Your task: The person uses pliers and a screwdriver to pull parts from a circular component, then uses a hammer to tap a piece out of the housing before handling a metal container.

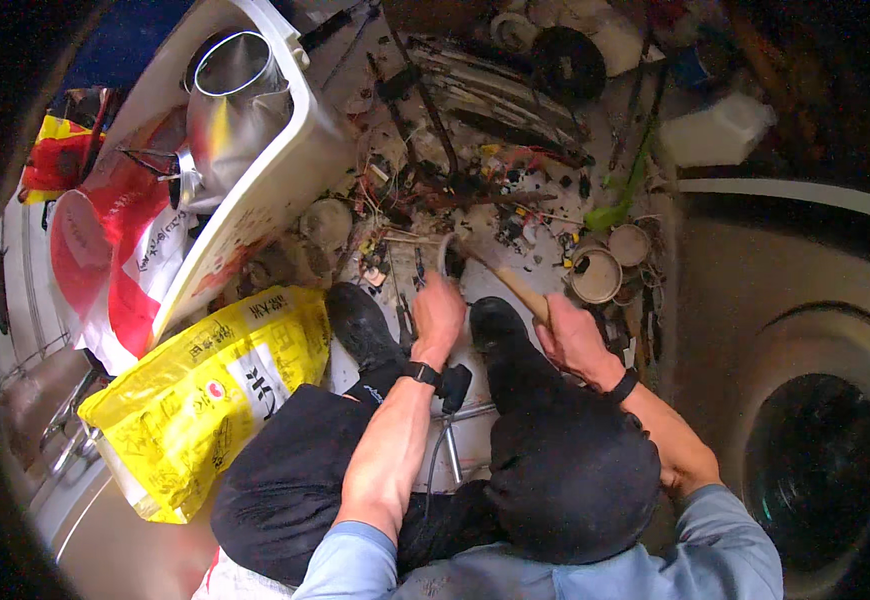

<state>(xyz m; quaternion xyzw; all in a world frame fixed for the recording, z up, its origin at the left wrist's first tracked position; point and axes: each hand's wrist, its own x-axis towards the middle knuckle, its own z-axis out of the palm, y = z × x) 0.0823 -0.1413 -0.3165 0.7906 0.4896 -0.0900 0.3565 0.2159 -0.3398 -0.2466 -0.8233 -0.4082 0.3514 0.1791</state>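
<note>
My left hand (438,315) is closed at the lower edge of a small, pale, ring-shaped piece (446,252) with a dark inside. In my right hand (577,345), fingers wrapped round it, is the light wooden handle (515,284) of a tool. The handle slants up and left until its far end meets the ring-shaped piece. What sits on that end is too small and blurred to tell. Both hands are low over the littered floor, between and just beyond my black shoes (360,325).
A yellow printed bag (215,390) leans at left, below a tilted white bin (245,190) holding a shiny metal pot (238,125). Small parts and wires (515,225) litter the floor ahead. Round containers (595,275) stand right of them. A machine with a round dark door (817,465) is at right.
</note>
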